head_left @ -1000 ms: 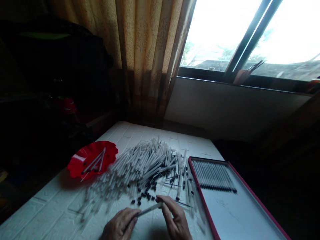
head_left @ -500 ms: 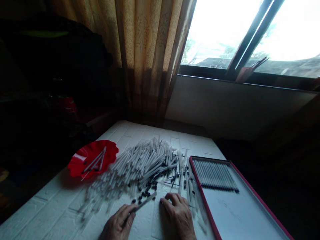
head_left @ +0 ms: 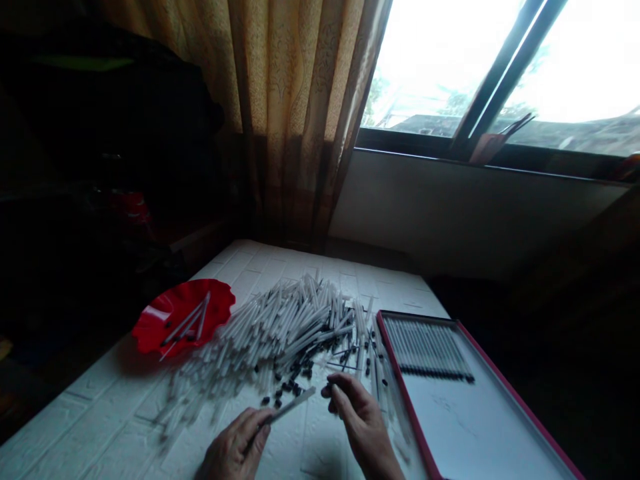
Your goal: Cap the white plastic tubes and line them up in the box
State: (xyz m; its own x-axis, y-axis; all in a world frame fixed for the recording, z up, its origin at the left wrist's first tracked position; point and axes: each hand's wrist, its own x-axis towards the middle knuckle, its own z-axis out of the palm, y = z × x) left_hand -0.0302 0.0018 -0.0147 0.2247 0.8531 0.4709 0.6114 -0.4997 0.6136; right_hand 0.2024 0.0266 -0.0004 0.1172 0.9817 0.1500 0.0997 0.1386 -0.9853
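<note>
My left hand [head_left: 236,445] is closed round a grey pen barrel [head_left: 291,404] that points up and to the right over the table. My right hand [head_left: 361,419] hovers just right of the barrel's tip, its fingertips pinched together on something small that I cannot make out. Loose black caps [head_left: 293,381] lie scattered on the table just beyond both hands. Behind them spreads a big heap of grey pen barrels [head_left: 280,327].
A red wavy-edged dish [head_left: 150,328] with a few barrels stands at the left. A red-rimmed tray [head_left: 480,427] at the right holds a neat row of pens [head_left: 427,352]. The white brick-patterned table [head_left: 115,413] ends near the curtain [head_left: 295,120] and window sill.
My right hand let go of the barrel's tip, dropped flat to the table by the black caps, then lifted again with its fingertips pinched. My left hand kept hold of the barrel.
</note>
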